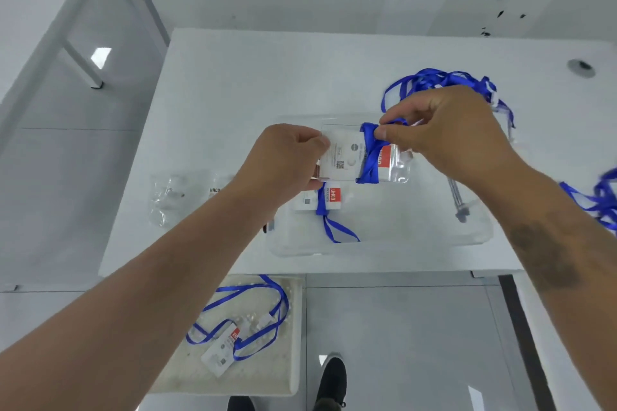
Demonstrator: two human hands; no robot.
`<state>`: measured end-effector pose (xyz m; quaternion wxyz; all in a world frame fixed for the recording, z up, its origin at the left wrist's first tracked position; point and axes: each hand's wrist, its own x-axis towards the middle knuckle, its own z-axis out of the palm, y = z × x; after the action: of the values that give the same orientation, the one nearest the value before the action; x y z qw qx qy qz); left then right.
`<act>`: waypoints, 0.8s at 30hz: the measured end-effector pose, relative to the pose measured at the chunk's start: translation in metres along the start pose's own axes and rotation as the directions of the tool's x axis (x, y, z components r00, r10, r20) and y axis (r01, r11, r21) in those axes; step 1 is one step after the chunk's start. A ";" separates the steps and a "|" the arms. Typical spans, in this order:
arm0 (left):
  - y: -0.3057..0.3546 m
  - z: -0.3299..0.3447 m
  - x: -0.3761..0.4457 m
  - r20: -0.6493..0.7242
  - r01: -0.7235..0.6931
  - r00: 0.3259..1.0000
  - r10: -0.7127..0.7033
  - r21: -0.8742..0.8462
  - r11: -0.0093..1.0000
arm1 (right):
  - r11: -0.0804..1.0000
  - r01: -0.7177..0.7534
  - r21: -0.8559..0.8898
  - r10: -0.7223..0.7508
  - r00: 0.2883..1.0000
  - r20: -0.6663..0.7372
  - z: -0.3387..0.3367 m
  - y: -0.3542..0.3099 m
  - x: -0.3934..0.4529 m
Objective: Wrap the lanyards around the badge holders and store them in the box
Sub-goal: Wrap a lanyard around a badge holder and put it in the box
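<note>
Wrap step: your left hand [287, 157] grips holder [347, 157] above box [474, 237]; right hand [444, 130] pinches lanyard [369, 157]. Next: tuck end, drop in box.

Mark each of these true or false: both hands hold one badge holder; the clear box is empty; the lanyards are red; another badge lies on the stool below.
1. Both hands hold one badge holder: true, left hand at its edge, right hand pinching the blue lanyard.
2. The clear box is empty: false, a wrapped badge lies inside.
3. The lanyards are red: false, blue.
4. Another badge lies on the stool: true, unwrapped.
</note>
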<state>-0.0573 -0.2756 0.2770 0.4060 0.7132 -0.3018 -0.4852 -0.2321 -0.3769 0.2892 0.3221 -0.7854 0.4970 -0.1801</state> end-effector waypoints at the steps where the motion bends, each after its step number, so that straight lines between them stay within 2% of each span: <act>1: -0.001 0.007 0.006 -0.004 0.009 1.000 -0.009 0.030 1.000 | 0.998 0.000 -0.056 0.001 1.000 0.020 0.000 0.007 0.004; 4: -0.007 0.027 0.024 -0.023 0.045 0.999 -0.042 0.139 0.989 | 0.962 0.019 -0.271 0.001 0.997 0.073 0.003 0.028 0.013; 7: -0.018 0.044 0.044 -0.059 0.131 0.991 -0.121 0.213 0.968 | 0.865 0.074 -0.496 -0.011 0.991 0.130 0.016 0.043 0.018; 14: -0.052 0.074 0.094 -0.161 0.307 0.950 -0.267 0.332 0.892 | 0.679 0.090 -0.729 0.118 0.966 0.229 0.052 0.061 0.036; 16: -0.060 0.083 0.102 -0.160 0.343 0.939 -0.305 0.357 0.869 | 0.628 0.106 -0.771 0.153 0.955 0.255 0.061 0.064 0.037; 19: -0.068 0.092 0.107 -0.171 0.355 0.935 -0.311 0.434 0.828 | 0.614 0.133 -0.778 0.187 0.933 0.307 0.066 0.067 0.037; 24: -0.068 0.099 0.105 -0.207 0.254 0.966 -0.157 0.623 0.740 | 0.604 0.179 -0.777 0.185 0.917 0.355 0.065 0.062 0.035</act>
<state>-0.1107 -0.3574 0.1513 0.1003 0.8703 -0.3399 -0.3421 -0.2188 -0.4054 0.1986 0.0331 -0.8641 0.4489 0.2251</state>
